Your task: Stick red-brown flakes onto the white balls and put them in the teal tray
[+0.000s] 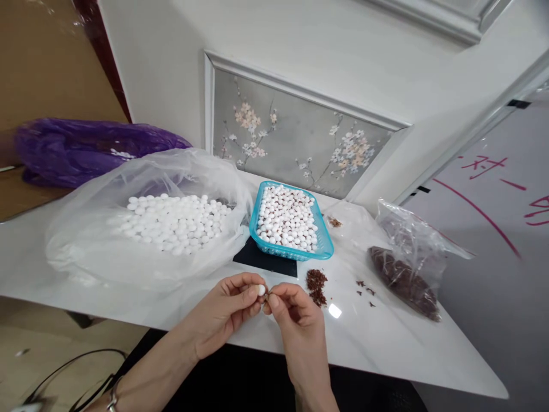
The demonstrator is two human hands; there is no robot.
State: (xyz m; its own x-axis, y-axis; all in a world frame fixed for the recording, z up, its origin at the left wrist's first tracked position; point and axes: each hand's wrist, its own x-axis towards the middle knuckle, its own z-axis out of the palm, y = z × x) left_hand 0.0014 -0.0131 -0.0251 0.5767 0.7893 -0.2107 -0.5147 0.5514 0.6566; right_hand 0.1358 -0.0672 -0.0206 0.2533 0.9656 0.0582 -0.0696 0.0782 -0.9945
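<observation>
Over the front part of the white table, my left hand (240, 300) pinches a small white oval bead (261, 290) between thumb and fingers. My right hand (295, 312) is close against it, its thumb and forefinger closed on a tiny brown piece (266, 296), partly hidden by the fingertips. A pile of small reddish-brown pieces (316, 286) lies just beyond my right hand. Behind both hands stands a blue plastic basket (326, 243), filled with white beads that show brown bits among them. An open clear plastic bag (86, 229) at the left holds many loose white beads (180, 223).
A zip bag of dark brown material (403, 280) lies at the right, near several loose brown bits (369, 290). A black flat object (266, 258) is partly under the basket. Behind the clear bag lies a purple bag (77, 149). A whiteboard (493, 229) stands at the right.
</observation>
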